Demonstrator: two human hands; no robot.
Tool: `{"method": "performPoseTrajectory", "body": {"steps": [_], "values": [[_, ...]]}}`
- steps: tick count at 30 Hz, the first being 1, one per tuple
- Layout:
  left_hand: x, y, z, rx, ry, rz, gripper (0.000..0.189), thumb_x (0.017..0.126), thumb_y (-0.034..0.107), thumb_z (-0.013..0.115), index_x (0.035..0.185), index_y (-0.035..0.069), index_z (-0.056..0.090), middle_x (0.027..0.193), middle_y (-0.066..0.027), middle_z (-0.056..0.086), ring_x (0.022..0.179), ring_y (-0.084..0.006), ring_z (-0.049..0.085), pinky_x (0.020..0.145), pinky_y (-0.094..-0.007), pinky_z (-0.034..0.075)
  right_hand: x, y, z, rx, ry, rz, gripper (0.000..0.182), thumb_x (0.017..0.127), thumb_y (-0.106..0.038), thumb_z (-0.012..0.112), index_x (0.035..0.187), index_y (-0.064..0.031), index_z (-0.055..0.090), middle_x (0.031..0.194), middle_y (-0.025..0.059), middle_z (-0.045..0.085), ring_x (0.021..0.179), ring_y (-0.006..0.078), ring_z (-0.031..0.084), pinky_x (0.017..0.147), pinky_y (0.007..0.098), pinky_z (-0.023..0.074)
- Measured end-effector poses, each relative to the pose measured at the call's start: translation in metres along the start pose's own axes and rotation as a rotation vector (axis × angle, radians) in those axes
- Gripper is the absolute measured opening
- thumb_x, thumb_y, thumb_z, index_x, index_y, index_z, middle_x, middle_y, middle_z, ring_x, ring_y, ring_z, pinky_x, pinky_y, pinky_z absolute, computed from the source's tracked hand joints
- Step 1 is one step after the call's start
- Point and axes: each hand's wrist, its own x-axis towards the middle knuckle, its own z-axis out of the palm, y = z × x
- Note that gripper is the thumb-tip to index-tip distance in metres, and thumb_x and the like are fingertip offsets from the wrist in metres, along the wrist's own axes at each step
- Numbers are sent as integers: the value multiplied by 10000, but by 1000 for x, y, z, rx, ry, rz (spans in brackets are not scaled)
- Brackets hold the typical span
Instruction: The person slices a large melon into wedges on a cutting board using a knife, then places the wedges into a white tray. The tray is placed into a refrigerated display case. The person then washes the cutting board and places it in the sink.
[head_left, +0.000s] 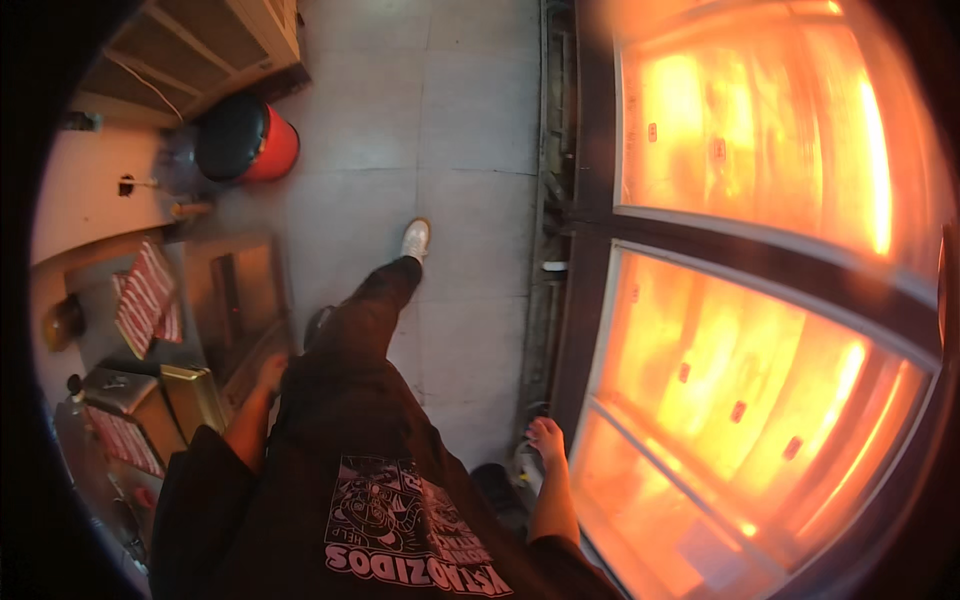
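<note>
My left hand hangs beside my left thigh, blurred and partly against my dark trousers; no object shows in it. It is nearest to a low brown cabinet with a dark panel. My right hand hangs at my right side, its fingers loosely bent and somewhat apart, with nothing visible in them. Close by on the right stands a tall cabinet with framed glass doors, glowing bright orange inside. One foot in a white shoe is forward on the grey tiled floor.
Ahead on the left, a red round bin or stool with a black top stands on the floor. Red-and-white striped items and a gold-coloured box lie along the left counter. A second glowing glass door is ahead right.
</note>
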Motion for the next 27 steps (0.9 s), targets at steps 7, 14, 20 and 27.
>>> {"method": "performPoseTrajectory", "body": {"steps": [7,14,20,27], "values": [[55,-5,129,119,-69,182,319,937,287,566,1109,36,662,1052,-101,678,1006,-239,634,878,-361,500,19,-302,-109,-227,-31,-313,280,991,-282,529,1201,-102,573,1137,37,617,1033,171,620,874,360,503],[64,370,213,-393,152,-161,316,973,297,535,1212,98,591,1063,-17,635,961,-148,602,771,-311,490,7,-556,-217,391,392,-771,553,956,-262,632,1406,-130,338,1402,58,463,1252,261,500,957,441,454],[69,496,199,-606,242,149,368,983,298,532,1300,110,546,1150,-18,608,1031,-145,583,873,-307,458,44,-617,-274,598,644,-657,246,902,-209,658,1081,-106,524,975,4,564,950,166,529,872,451,393],[102,383,187,-631,267,-207,225,959,334,560,1072,140,565,884,8,590,744,-103,560,550,-233,419,44,-671,-192,566,1415,-612,324,889,-111,619,1154,54,532,1090,123,562,932,218,563,797,335,478]]}}
